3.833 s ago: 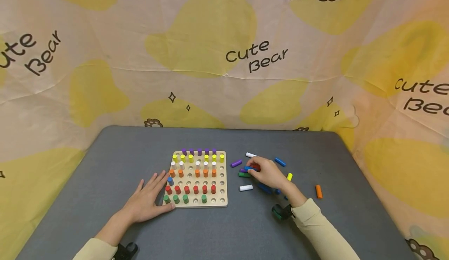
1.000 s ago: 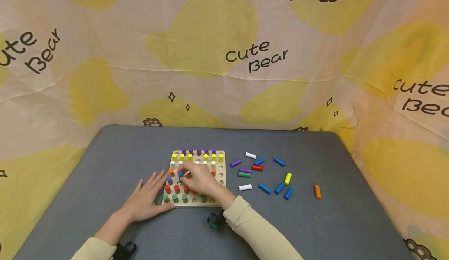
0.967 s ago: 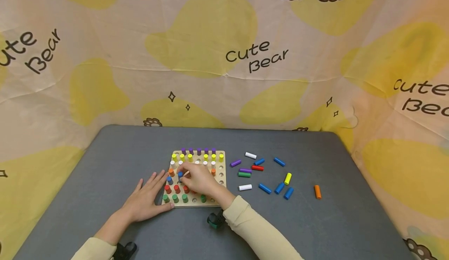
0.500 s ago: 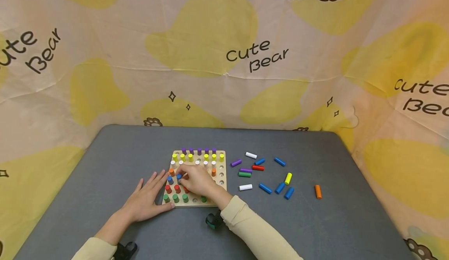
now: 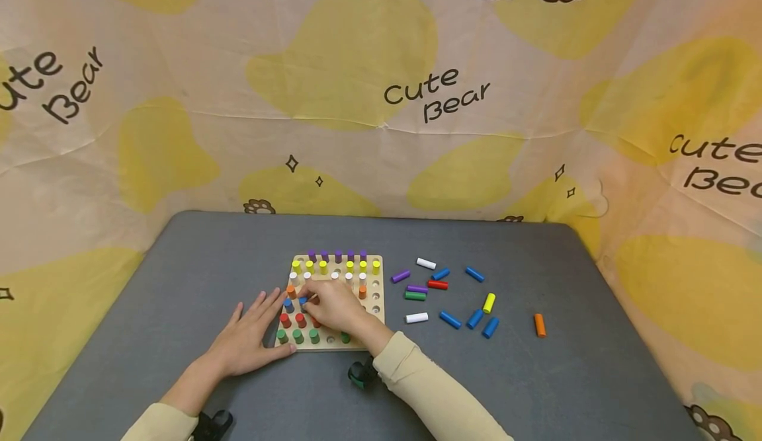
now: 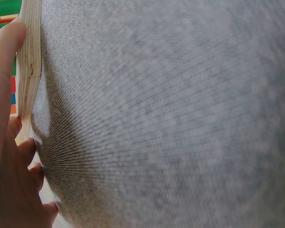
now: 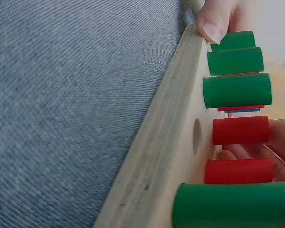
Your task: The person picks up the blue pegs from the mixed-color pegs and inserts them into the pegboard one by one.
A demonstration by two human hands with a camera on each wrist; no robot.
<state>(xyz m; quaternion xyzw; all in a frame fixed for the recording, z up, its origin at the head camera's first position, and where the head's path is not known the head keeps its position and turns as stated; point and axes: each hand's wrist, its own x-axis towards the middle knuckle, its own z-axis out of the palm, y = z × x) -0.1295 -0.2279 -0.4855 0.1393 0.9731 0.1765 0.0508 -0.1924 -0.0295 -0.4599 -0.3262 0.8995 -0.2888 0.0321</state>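
Observation:
A wooden pegboard (image 5: 378, 335) with rows of coloured pegs lies on the table in the head view. My right hand (image 5: 339, 305) reaches over it and pinches a blue peg (image 5: 303, 301) between thumb and finger. That peg stands in the blue row, beside another blue peg (image 5: 288, 305). Flat along the board's left side lies my left hand (image 5: 247, 338), fingers straight, its thumb (image 6: 7, 42) touching the front edge. Green pegs (image 7: 237, 90) and red pegs (image 7: 240, 130) show close up in the right wrist view. My right hand hides part of the middle rows.
Right of the board lie loose pegs: several blue ones (image 5: 450, 320), two white ones (image 5: 417, 318), two purple ones (image 5: 401, 276), a red one (image 5: 438, 285), a green one (image 5: 415, 296) and a yellow one (image 5: 489, 303). An orange peg (image 5: 540, 325) lies farther right on the grey table (image 5: 595, 375).
My right hand has moved left from the loose pegs to the board with a blue peg. Over the last second the peg has gone lower in the blue row. My left hand stays put.

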